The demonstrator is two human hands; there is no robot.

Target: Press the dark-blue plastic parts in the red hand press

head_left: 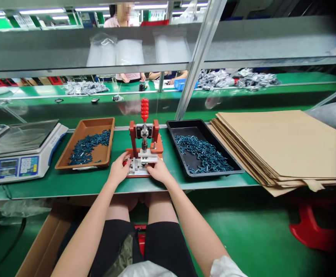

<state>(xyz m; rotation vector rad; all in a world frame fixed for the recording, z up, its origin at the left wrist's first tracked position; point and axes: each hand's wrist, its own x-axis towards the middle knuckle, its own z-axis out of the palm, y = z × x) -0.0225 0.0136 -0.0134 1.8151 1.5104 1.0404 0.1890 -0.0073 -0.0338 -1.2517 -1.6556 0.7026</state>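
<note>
A small hand press (144, 140) with an upright red ribbed handle (145, 110) stands on the bench before me. At its base is a metal jig (140, 166). My left hand (118, 169) is closed at the jig's left side, its fingers around a small red knob (124, 163). On the other side, my right hand (159, 171) has its fingers closed at the jig's front right; whatever they pinch is too small to name. A brown tray (112, 144) and a black tray (182, 163) flank the press, both holding small dark blue pieces.
At the left stands a weighing scale (20, 157). Stacked brown cardboard sheets (289, 146) lie at the right, overhanging the bench's front edge. A metal post (196, 57) and shelf rise behind. Across the bench, co-workers sit near bagged parts (231, 79).
</note>
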